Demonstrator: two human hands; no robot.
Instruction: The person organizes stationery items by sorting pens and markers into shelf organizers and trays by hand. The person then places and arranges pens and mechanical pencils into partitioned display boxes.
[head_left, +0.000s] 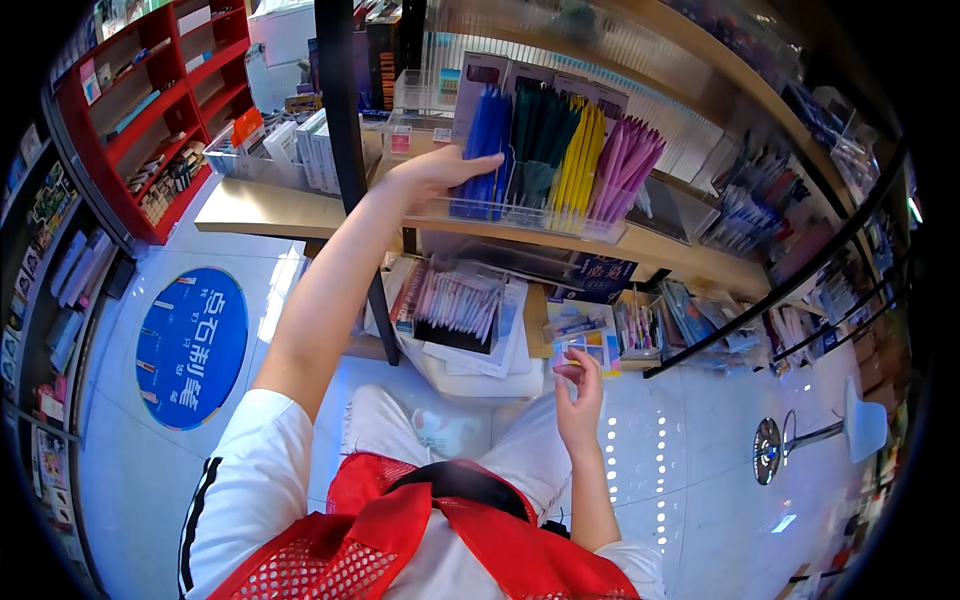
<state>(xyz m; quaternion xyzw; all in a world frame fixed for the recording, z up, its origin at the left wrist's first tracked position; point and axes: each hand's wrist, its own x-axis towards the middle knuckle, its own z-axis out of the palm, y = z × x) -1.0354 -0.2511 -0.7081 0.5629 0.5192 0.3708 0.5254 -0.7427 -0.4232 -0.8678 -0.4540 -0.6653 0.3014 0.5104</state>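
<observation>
My left hand [445,170] reaches to the wooden shelf [270,205] and lies against the blue pens [484,150] at the left end of a clear holder. Its thumb is across their front; the other fingers are hidden behind them. To the right in the same holder stand dark green pens [540,140], yellow pens [582,155] and pink pens [625,165]. My right hand [577,395] is raised over the floor below the shelf, fingers apart and slightly bent, with nothing in it.
Under the shelf lies a clear box of pens [460,305] on papers. A black upright post [350,150] stands left of the holder. Red bookshelves [125,130] are at the far left; a white stool [862,420] is at the right.
</observation>
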